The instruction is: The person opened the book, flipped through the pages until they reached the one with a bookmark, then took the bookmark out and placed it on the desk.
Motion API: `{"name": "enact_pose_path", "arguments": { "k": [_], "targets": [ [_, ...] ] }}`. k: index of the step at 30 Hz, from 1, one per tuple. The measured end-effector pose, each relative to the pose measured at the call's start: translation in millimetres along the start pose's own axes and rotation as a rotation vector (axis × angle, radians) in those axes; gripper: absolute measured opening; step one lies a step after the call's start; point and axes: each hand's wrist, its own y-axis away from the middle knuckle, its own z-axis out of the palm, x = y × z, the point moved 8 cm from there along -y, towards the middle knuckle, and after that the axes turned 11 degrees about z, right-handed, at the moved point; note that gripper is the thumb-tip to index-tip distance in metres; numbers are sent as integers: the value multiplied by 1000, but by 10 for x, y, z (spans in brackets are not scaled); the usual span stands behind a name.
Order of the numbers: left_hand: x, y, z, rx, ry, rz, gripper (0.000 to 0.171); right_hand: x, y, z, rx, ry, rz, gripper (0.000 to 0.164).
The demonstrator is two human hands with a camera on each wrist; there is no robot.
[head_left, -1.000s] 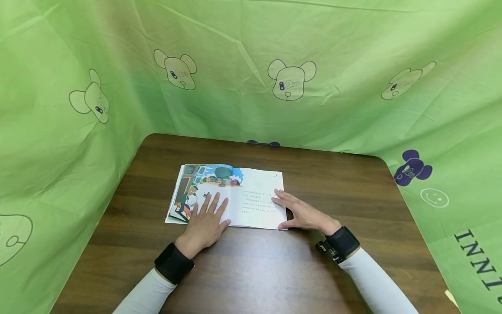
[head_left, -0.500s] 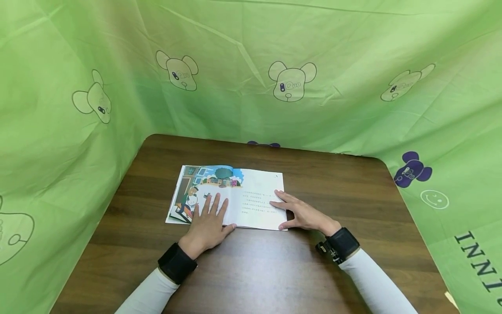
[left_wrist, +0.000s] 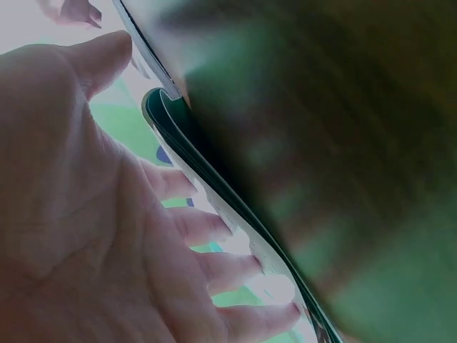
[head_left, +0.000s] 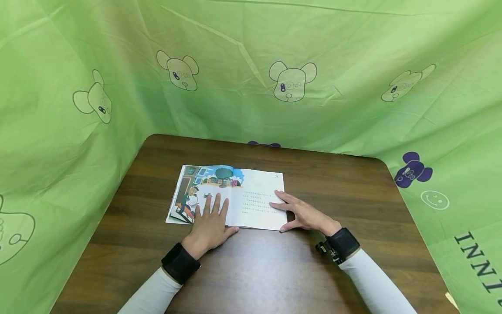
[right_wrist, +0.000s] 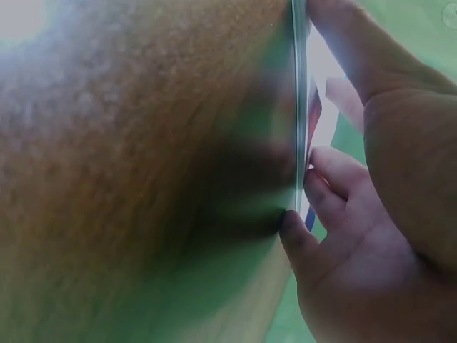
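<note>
An open picture book (head_left: 260,181) lies on the wooden table, its left page illustrated in colour and its right page white with lines of print. My left hand (head_left: 208,229) rests on the lower part of the left page with fingers spread, thumb pointing right along the book's near edge. In the left wrist view, the fingertips of this left hand (left_wrist: 143,214) touch the curved pages (left_wrist: 235,207). At the book's right edge, my right hand (head_left: 307,216) has its fingertips on the white page and its thumb at the near corner; the right wrist view shows these fingers (right_wrist: 332,179) touching the book.
Brown table (head_left: 333,183) surrounds the book on all sides. A green curtain (head_left: 235,100) printed with bear heads hangs behind and beside the table. Black bands (head_left: 181,263) circle both wrists. A small pale object (head_left: 452,300) shows at the table's right edge.
My left hand has slid slightly right, its thumb swinging outward past the book's near edge. My right hand stays at the right edge with only a slight finger shift. The book lies still.
</note>
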Motion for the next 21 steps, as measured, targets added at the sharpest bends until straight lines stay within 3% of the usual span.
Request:
{"name": "enact_pose_path", "arguments": {
  "k": [10, 14, 21],
  "targets": [
    [12, -25, 26, 18, -16, -10, 96, -1, -10, -43, 54, -11, -39, 70],
    [25, -35, 14, 20, -24, -22, 97, 14, -31, -63, 74, -24, -7, 63],
    [35, -59, 3, 20, -23, -50, 101, 50, -81, -114, 133, -64, 78, 12]
  ]
}}
